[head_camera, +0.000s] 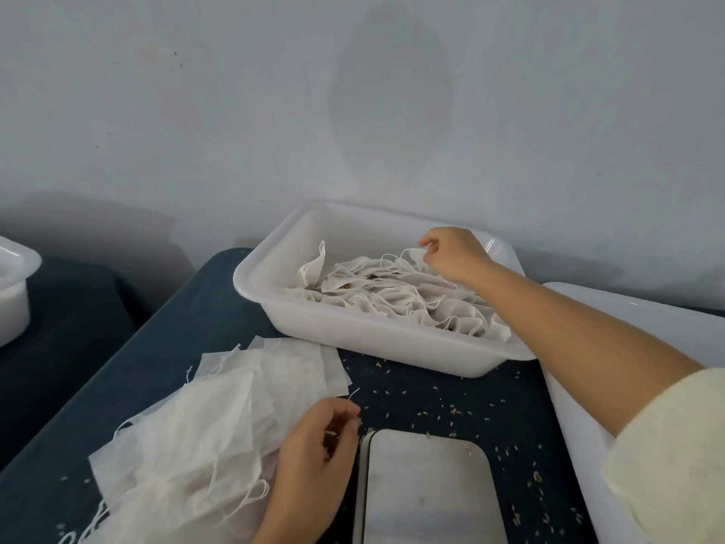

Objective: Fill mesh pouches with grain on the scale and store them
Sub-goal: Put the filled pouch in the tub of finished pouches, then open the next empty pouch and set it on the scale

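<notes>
From my feed I see the right hand [451, 255] reaching over the far side of the white tub [274, 286], thumb and forefinger pinching the drawstring [408, 253] of one of the filled pouches [392, 298] heaped inside; which pouch that string belongs to I cannot make out, since the pile is a tangle of cloth and loops; the forearm hides the tub's right end, and a cream sleeve [667, 457] runs off the right edge.

The left hand [314, 453] sits low in the view, fingers curled inward beside the stack of empty mesh pouches [204, 418]; a thin thread [353, 394] shows just past its fingertips, but I cannot tell whether the fingers actually hold it or anything else; the wrist is cut off by the bottom edge.

The scale [427, 492] lies just right of that hand, its grey platform bare save a few grains; its lower part is out of frame and no display is visible; loose grain [451, 410] is scattered over the dark blue tabletop [176, 308] between scale and tub.

At the right a second white tray [580, 390] is mostly hidden behind the arm, its contents out of sight; a third white container [11, 288] is clipped by the left edge.
</notes>
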The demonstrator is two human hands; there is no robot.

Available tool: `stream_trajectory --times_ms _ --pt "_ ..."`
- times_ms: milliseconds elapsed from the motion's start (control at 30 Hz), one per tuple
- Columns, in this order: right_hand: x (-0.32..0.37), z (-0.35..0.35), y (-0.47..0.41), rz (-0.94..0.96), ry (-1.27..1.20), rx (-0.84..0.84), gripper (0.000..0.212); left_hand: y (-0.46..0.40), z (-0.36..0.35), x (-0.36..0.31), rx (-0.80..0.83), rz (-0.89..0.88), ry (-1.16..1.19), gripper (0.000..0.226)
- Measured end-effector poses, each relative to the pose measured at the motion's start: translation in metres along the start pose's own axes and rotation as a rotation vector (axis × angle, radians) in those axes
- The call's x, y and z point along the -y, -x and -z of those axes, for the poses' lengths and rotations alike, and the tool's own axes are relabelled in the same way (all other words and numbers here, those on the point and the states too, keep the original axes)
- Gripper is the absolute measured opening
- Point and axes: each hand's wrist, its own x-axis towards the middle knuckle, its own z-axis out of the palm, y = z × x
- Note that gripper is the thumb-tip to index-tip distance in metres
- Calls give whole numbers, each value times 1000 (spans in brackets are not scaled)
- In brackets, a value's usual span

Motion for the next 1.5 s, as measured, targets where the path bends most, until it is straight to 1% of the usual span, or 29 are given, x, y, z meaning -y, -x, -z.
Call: stream_trajectory --times_ms 133,200,267,300,367,467,533,600,667,733,800,833,967,1100,1167,1233,1300,1367,1433,1500 --pt "44 9 44 206 -49 61 26 7 2 -10 73 -99 -72 28" --pt "66 8 69 274 -101 94 21 12 5 -13 99 -222 -158 28" --pt "83 5 93 315 -171 127 17 19 8 -17 126 -384 -229 14" --pt "90 4 105 325 -215 154 13 22 10 -19 144 -448 -265 10" --pt "101 -1 129 340 -288 214 8 26 14 -21 147 -543 -322 14" --pt "118 -18 161 370 -330 298 2 28 20 -32 122 -594 -360 10" --pt "130 -34 179 408 -320 352 7 30 28 -40 142 -602 -382 13" --pt "142 -52 188 466 -222 406 17 37 41 -43 177 -620 -442 17" --pt "153 -68 190 497 -92 481 33 45 59 -41 214 -605 -507 18" --pt "163 -82 188 527 0 522 48 57 76 -36 224 -578 -550 16" --pt "171 -94 187 543 67 552 55 69 90 -32 228 -561 -574 15" --pt "176 -99 187 547 86 562 53 74 97 -31 226 -555 -578 15" --pt "185 -109 192 586 114 529 26 96 119 -25 193 -514 -552 15" --pt "187 -108 195 569 125 477 15 105 129 -18 131 -487 -525 15" --pt "184 -106 196 535 96 484 16 105 130 -14 67 -456 -483 13" --pt "180 -102 199 507 81 520 21 104 131 -12 -41 -392 -418 15" --pt "178 -99 204 478 69 547 38 101 134 -11 -136 -333 -347 25" --pt "178 -97 208 490 95 532 50 99 136 -10 -177 -296 -305 38" --pt "178 -96 213 538 163 507 47 101 139 -9 -177 -277 -285 44" --pt "178 -95 216 578 214 492 39 105 141 -8 -177 -257 -276 45"
